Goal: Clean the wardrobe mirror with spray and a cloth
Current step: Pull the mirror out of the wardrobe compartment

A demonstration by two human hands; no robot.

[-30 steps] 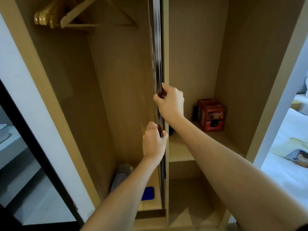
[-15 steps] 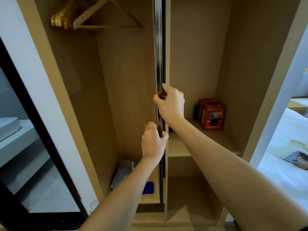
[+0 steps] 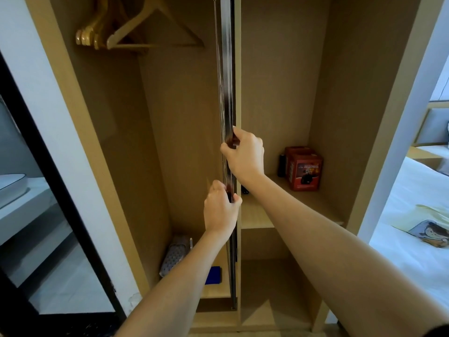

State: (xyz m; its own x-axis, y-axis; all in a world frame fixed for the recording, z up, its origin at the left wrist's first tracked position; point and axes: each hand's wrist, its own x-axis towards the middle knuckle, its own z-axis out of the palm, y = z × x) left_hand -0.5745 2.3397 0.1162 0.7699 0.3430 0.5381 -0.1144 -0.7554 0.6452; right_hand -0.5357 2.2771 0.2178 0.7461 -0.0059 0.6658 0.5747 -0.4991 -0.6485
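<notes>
At the open wardrobe (image 3: 274, 69) | mirror (image 3: 226, 81) stands edge-on against the centre divider | right hand (image 3: 245, 155) grips its edge, fingers curled | left hand (image 3: 220, 210) grips lower, fingers curled | red box (image 3: 305, 169) on right shelf | hangers (image 3: 136, 32) upper left

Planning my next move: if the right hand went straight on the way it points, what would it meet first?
The right hand already grips the mirror's edge; past that, probably the wardrobe's back wall, though depth is unclear.
</notes>
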